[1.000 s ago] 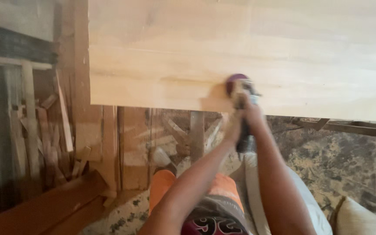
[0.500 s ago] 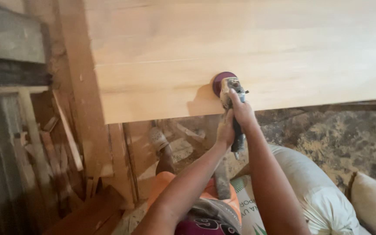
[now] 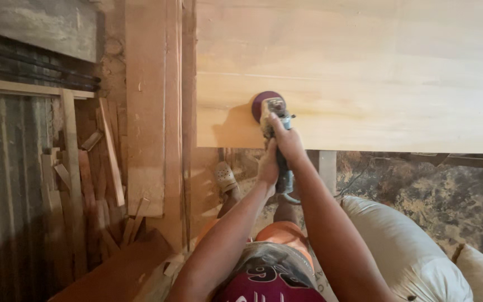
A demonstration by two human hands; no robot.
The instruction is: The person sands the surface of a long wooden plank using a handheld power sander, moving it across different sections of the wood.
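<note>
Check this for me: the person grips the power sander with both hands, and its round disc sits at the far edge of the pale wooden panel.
Not quite. In the head view both hands, left hand and right hand, do grip the power sander, but its round disc sits near the near edge of the pale wooden panel, close to its left corner, not the far edge.
</note>
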